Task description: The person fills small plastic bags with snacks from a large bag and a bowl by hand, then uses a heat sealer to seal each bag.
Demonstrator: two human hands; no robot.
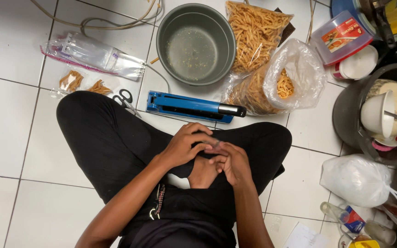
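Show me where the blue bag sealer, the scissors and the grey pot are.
blue bag sealer (187, 106): head view, middle of its blue body.
scissors (125, 97): head view, on the black handle loops.
grey pot (195, 46): head view, on the inside bottom, dusted with crumbs.

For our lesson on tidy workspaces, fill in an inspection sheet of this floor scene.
Surface: white tiled floor.
Job's things: blue bag sealer; open bag of fried sticks; grey pot, crumbs inside.
Clutter: scissors, empty clear bags, two small filled packets.
Hands: left hand and right hand together over lap; held item unclear.
Cables: cords at top.
Surroundings: white knotted bag, bowls and containers at right.
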